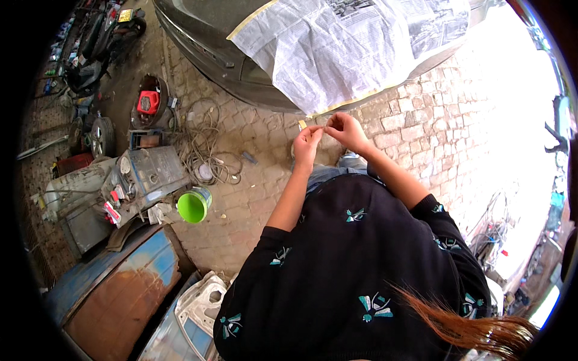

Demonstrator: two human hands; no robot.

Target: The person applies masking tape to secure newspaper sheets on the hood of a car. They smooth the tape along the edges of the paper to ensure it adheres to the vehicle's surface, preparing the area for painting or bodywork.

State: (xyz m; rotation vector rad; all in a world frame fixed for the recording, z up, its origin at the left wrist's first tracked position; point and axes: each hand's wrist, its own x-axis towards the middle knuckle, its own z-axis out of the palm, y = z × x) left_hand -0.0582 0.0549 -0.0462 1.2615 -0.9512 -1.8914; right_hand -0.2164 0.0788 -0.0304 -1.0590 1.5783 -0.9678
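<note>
My left hand [308, 143] and my right hand [347, 131] are raised in front of me, fingertips pinched and meeting. Whatever is between them is too small to make out. A small yellow piece [302, 125] shows at the left hand's fingers; whether it is held there I cannot tell. Just beyond the hands, a creased sheet of newspaper [337, 57] drapes over the dark car body [211, 42]. Yellowish tape [361, 96] runs along the newspaper's near edge, and the paper's lower corner hangs close to my fingers.
Brick paving [397, 120] lies below the car. To the left are a coiled hose or cable [208, 144], a bright green bucket [194, 206], a grey metal box [156, 171], a red canister [148, 102] and a wheel [102, 137]. A rusty blue panel [120, 289] stands nearer.
</note>
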